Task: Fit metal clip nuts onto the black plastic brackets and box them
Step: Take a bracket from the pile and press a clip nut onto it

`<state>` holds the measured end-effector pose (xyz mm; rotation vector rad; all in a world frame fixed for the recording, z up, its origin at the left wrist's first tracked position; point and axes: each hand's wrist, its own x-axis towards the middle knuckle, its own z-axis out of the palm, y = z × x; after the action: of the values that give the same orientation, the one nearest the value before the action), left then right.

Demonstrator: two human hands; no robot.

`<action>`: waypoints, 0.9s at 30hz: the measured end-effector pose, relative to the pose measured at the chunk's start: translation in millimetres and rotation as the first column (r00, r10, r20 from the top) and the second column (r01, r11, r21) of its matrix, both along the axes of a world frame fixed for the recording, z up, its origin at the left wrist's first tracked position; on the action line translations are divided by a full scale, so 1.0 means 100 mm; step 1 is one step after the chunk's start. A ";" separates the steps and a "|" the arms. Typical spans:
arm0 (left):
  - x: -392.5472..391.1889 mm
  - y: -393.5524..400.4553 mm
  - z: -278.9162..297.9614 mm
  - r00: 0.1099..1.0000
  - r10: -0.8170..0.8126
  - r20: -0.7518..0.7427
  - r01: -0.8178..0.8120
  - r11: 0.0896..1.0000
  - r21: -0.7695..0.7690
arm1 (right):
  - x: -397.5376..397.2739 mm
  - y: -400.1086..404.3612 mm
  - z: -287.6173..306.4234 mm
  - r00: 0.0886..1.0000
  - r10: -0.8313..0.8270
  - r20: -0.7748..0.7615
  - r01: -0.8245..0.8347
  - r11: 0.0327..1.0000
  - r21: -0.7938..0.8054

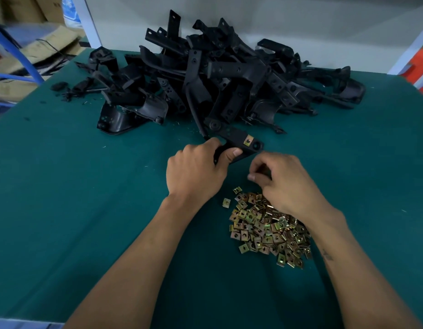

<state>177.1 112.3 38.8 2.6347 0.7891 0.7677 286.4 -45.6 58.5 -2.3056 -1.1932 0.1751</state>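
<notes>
My left hand grips a black plastic bracket at the middle of the green table, thumb pressed on its near edge. One brass-coloured clip nut sits on the bracket's right end. My right hand hovers just right of the bracket and above the pile of loose clip nuts, fingers curled with thumb and forefinger close together. Whether a nut is between them I cannot tell.
A big heap of black brackets fills the back of the green table, against a white wall. Black scraps lie at the back left. Cardboard boxes and a blue frame stand beyond the left edge.
</notes>
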 end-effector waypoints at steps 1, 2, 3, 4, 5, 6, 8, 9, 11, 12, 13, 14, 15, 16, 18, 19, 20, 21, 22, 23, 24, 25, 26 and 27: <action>0.00 -0.01 0.00 1.000 -0.011 -0.003 0.011 1.000 0.012 | 0.02 -0.01 0.00 0.998 -0.054 -0.012 0.054 0.997 0.061; 0.00 -0.02 -0.01 1.000 -0.026 -0.007 0.026 0.999 0.024 | 0.03 -0.02 0.00 0.995 -0.103 -0.018 0.104 0.986 0.131; 0.00 -0.03 -0.01 0.999 -0.042 -0.010 0.042 0.998 0.036 | 0.05 -0.03 0.00 0.991 -0.133 -0.029 0.136 0.966 0.219; 0.00 -0.03 -0.01 0.998 -0.058 -0.010 0.059 0.997 0.049 | 0.06 -0.04 0.01 0.988 -0.140 -0.058 0.151 0.934 0.325; 0.00 -0.04 -0.02 0.997 -0.073 -0.010 0.073 0.995 0.064 | 0.07 -0.05 0.02 0.986 -0.129 -0.109 0.164 0.889 0.428; 0.00 -0.05 -0.02 0.996 -0.087 -0.014 0.088 0.993 0.083 | 0.08 -0.05 0.03 0.980 -0.111 -0.166 0.182 0.842 0.508; 0.01 -0.06 -0.02 0.993 -0.116 -0.025 0.119 0.986 0.116 | 0.08 -0.06 0.05 0.966 -0.070 -0.251 0.212 0.770 0.602; 0.01 -0.07 -0.02 0.992 -0.126 -0.027 0.128 0.984 0.124 | 0.07 -0.06 0.05 0.957 -0.042 -0.286 0.222 0.739 0.636; 0.01 -0.07 -0.02 0.991 -0.133 -0.024 0.135 0.982 0.129 | 0.06 -0.05 0.07 0.929 0.029 -0.368 0.255 0.672 0.696; 0.01 -0.07 -0.02 0.991 -0.134 -0.020 0.136 0.982 0.128 | 0.06 -0.05 0.08 0.912 0.067 -0.406 0.274 0.636 0.721; 0.01 -0.08 -0.02 0.991 -0.135 -0.016 0.136 0.983 0.125 | 0.06 -0.05 0.09 0.898 0.100 -0.429 0.289 0.602 0.744; 0.00 -0.08 -0.03 0.991 -0.137 -0.014 0.137 0.983 0.124 | 0.05 -0.04 0.10 0.890 0.123 -0.439 0.298 0.573 0.764; 0.00 -0.08 -0.03 0.990 -0.138 -0.013 0.139 0.983 0.123 | 0.04 -0.03 0.11 0.885 0.141 -0.443 0.303 0.548 0.779; 0.00 -0.08 -0.02 0.990 -0.141 -0.011 0.141 0.982 0.123 | 0.04 -0.02 0.12 0.882 0.154 -0.445 0.305 0.532 0.790; 0.01 -0.08 -0.02 0.989 -0.148 -0.009 0.148 0.982 0.120 | 0.02 -0.01 0.13 0.877 0.173 -0.448 0.302 0.526 0.795; 0.01 -0.08 -0.02 0.989 -0.150 -0.010 0.150 0.981 0.119 | 0.00 0.00 0.14 0.875 0.179 -0.450 0.300 0.531 0.793; 0.00 -0.08 -0.02 0.988 -0.152 -0.012 0.152 0.981 0.120 | -0.01 0.00 0.14 0.873 0.180 -0.454 0.298 0.539 0.788; 0.00 -0.07 -0.01 0.988 -0.153 -0.012 0.153 0.981 0.121 | -0.02 0.01 0.14 0.873 0.176 -0.454 0.295 0.550 0.781; 0.00 -0.08 -0.01 0.988 -0.154 -0.012 0.154 0.980 0.123 | -0.03 0.02 0.13 0.879 0.166 -0.446 0.286 0.565 0.774; 0.00 -0.08 -0.01 0.988 -0.155 -0.013 0.155 0.980 0.126 | -0.03 0.01 0.12 0.891 0.154 -0.427 0.267 0.583 0.767; 0.00 -0.09 0.00 0.988 -0.156 -0.016 0.156 0.979 0.133 | -0.04 0.01 0.12 0.905 0.143 -0.401 0.243 0.600 0.762; 0.00 -0.10 0.00 0.988 -0.155 -0.018 0.156 0.977 0.146 | -0.04 0.00 0.12 0.917 0.135 -0.376 0.222 0.610 0.761; 0.00 -0.11 0.00 0.988 -0.155 -0.018 0.156 0.974 0.162 | -0.04 0.00 0.12 0.927 0.128 -0.354 0.206 0.615 0.761; 0.00 -0.12 0.01 0.988 -0.156 -0.017 0.156 0.972 0.174 | -0.04 -0.01 0.12 0.935 0.116 -0.334 0.195 0.618 0.761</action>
<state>176.6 100.1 39.7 2.8123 0.5282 0.8242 282.3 -46.4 70.1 -1.4213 -0.7862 0.0239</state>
